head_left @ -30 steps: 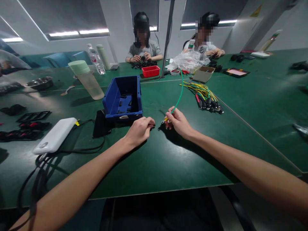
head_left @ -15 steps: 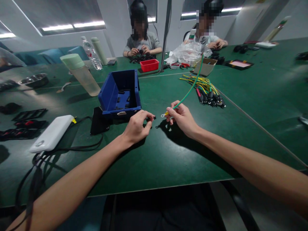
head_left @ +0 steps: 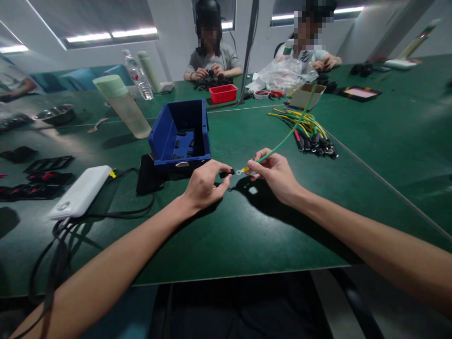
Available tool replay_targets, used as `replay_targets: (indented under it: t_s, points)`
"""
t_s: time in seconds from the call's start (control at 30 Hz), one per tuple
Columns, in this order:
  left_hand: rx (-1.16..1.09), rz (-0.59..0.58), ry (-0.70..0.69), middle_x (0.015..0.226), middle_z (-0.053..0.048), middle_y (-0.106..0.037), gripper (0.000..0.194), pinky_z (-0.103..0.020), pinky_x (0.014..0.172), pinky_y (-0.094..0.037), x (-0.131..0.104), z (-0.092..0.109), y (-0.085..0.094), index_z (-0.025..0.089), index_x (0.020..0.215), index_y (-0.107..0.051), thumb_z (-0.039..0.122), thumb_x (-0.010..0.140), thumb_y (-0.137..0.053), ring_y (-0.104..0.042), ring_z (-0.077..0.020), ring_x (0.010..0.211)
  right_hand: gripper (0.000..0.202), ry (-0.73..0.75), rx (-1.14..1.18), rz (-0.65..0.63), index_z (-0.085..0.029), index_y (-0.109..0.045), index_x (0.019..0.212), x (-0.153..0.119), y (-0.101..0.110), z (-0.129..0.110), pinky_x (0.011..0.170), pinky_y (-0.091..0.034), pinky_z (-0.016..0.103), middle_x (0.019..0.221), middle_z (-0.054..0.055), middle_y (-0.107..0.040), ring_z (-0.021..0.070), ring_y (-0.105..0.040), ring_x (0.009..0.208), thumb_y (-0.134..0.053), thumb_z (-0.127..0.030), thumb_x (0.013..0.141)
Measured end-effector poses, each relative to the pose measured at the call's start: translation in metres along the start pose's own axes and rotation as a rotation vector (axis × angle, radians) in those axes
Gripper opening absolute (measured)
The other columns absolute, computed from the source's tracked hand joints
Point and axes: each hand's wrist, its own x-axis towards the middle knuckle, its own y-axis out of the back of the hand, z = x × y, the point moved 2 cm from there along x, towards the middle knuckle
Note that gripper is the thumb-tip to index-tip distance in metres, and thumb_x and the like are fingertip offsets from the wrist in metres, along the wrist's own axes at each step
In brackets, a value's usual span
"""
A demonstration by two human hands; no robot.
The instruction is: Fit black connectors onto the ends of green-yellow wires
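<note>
Between the thumb and fingertips of my left hand [head_left: 205,186] is a short black sleeve [head_left: 226,173]. My right hand [head_left: 277,174] pinches a green and yellow wire [head_left: 282,142] close to its end, where a silver ring terminal [head_left: 239,172] sticks out to the left. The ring is just short of the black sleeve, with a very small gap between them. The wire's far end curves up and away to the right. Behind my left hand stands a blue bin [head_left: 181,160] with several short black pieces inside.
Several wires [head_left: 314,134] with black sleeved ends lie bundled at the right. A white power bank [head_left: 82,192] with cables, a black pouch [head_left: 148,175] and a green-lidded bottle [head_left: 123,106] are on the left. Across the table, two people sit behind a red tray [head_left: 223,94].
The view has shifted slightly. My left hand has brought the black sleeve closer to the ring terminal, and the gap between them has narrowed. Both hands keep their hold.
</note>
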Motion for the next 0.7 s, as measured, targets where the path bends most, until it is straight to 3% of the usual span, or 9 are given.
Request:
replay_targets:
  t_s: [0.33,0.7]
  points:
    - [-0.007,0.004,-0.005,0.089,-0.005,-0.072,0.010,-0.029,0.073,-0.057,0.0002,0.0015,0.0007,0.017,0.094,-0.061,0.014,0.084,-0.061,-0.068,-0.0158,0.081,0.041,0.037,0.001,0.029,-0.020,-0.053,0.080,0.0000,0.0014,0.0010,0.054,-0.055,0.022,0.069,-0.002,-0.063,0.0144,-0.069,0.068,-0.084,-0.041,0.065]
    - [0.002,0.017,-0.006,0.088,-0.004,-0.072,0.010,-0.029,0.072,-0.057,0.0003,0.0024,0.0010,0.017,0.092,-0.061,0.014,0.083,-0.062,-0.068,-0.0157,0.080,0.034,0.232,-0.154,0.058,-0.019,-0.058,0.077,-0.0058,0.0006,-0.0049,0.054,-0.056,0.026,0.070,0.000,-0.065,0.0152,-0.068,0.062,-0.081,-0.043,0.069]
